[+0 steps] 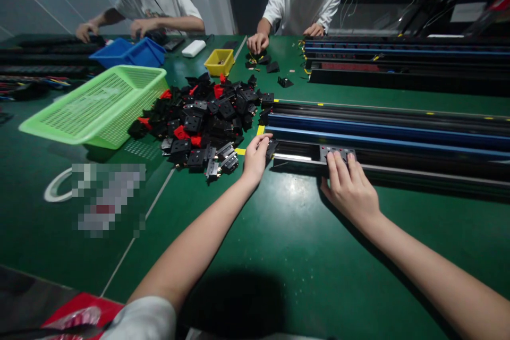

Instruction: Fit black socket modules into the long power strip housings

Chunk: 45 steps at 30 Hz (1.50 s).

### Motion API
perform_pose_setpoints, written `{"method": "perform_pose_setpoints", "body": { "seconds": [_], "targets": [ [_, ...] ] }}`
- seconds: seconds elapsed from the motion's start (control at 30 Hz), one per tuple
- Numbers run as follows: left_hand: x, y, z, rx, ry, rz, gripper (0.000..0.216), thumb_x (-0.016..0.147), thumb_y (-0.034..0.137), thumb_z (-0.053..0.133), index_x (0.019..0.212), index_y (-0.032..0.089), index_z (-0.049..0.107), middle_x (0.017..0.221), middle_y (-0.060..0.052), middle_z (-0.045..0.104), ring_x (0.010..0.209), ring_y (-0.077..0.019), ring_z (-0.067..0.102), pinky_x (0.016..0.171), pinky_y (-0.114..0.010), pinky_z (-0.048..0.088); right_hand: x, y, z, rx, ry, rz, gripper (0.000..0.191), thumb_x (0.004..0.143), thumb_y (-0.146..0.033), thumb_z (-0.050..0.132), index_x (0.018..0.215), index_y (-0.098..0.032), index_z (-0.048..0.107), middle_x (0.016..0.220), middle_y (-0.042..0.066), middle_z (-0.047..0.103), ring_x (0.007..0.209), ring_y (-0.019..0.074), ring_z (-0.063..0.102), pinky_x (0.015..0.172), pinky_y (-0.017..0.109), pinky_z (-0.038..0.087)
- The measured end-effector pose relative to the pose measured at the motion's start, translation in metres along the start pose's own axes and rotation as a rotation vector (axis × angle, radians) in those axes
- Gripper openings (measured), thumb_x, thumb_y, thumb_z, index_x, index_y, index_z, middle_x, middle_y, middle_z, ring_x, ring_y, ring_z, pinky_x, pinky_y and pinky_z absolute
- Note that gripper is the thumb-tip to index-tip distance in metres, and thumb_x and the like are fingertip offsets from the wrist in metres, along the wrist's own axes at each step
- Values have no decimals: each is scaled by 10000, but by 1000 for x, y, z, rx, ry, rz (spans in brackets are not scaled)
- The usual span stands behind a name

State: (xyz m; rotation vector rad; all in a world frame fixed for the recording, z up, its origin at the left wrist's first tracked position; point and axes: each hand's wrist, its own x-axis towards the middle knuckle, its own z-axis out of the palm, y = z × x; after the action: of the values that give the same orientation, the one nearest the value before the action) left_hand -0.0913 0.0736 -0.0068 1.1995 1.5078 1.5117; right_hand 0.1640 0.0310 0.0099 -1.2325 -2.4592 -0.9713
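Observation:
My left hand [255,159] is closed around a small black plastic piece [272,147] at the left end of the nearest long black rail [418,169]. The fingers of my right hand [353,186] are stretched out, with their tips lying on a dark rectangular module [338,152] that sits in the same rail. Its thumb is apart from the fingers, near the rail's front edge. Just left of my left hand is a pile of black modules [227,109], with some red and metal-sided pieces among them.
Blue-topped rails [382,135] lie behind the near one. A green basket [99,133] stands left of the pile, with a tape roll [59,186] in front. Across the green table are a yellow bin [220,62], a blue bin [127,54] and two people working.

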Motion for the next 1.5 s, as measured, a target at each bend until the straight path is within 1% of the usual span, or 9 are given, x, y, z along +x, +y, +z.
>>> {"method": "perform_pose_setpoints", "body": {
  "seconds": [0.2,0.4,0.5,0.67,0.77,0.93,1.07,1.33,1.5],
  "targets": [
    [-5,1,2,57,39,29,245,960,364,467,1059,209,629,1094,-56,692,1041,-194,643,933,-306,486,-1,1,1,-7,-10,-4,721,921,-323,543,1518,18,325,1432,219,537,1253,427,559,1016,466,491],
    [-8,1,5,148,55,34,236,991,372,419,1095,224,570,1146,-62,669,1088,-192,631,960,-317,473,1,1,-1,-39,-1,-15,706,918,-335,554,1497,24,369,1414,212,558,1223,421,583,1010,451,493],
    [-9,0,5,175,73,56,223,997,370,412,1102,229,548,1134,-64,660,1071,-186,631,957,-313,469,0,1,0,-16,-8,-9,718,920,-332,551,1511,19,343,1424,220,545,1243,427,567,1015,461,490],
    [-11,-1,6,183,98,35,224,1002,372,397,1110,223,526,1115,-68,651,1061,-186,628,945,-314,472,0,1,0,8,-9,-3,719,920,-318,546,1516,19,329,1426,224,539,1255,435,556,1014,470,496],
    [-13,1,7,185,71,36,249,1006,377,385,1125,219,536,1127,-70,649,1051,-185,624,943,-318,476,0,0,0,-2,-12,-2,706,923,-316,534,1514,18,338,1428,222,537,1260,434,554,1011,474,502],
    [-12,0,6,272,51,97,356,1017,359,343,1176,202,620,1218,-96,626,1198,-188,564,1074,-332,411,1,0,-2,-32,-11,-7,679,925,-322,531,1492,22,382,1422,215,546,1240,429,571,1009,465,506],
    [-11,-4,6,282,63,114,470,1020,418,326,1266,156,628,1231,-130,600,1217,-194,557,1106,-341,394,2,-1,-3,-62,-2,-16,655,928,-325,528,1472,22,418,1412,204,561,1234,422,577,1015,453,501],
    [-8,-11,7,291,76,158,595,999,529,330,1305,107,618,1239,-157,611,1236,-233,560,1122,-393,396,1,-1,0,-68,9,-7,658,926,-321,526,1477,19,412,1409,203,564,1232,418,579,1009,454,500],
    [-7,-14,6,281,53,171,563,998,527,342,1350,161,587,1342,-138,596,1315,-235,520,1163,-424,360,0,-1,1,-14,9,10,688,921,-308,537,1498,27,366,1428,218,540,1252,432,559,1013,473,495]
  ]
}}
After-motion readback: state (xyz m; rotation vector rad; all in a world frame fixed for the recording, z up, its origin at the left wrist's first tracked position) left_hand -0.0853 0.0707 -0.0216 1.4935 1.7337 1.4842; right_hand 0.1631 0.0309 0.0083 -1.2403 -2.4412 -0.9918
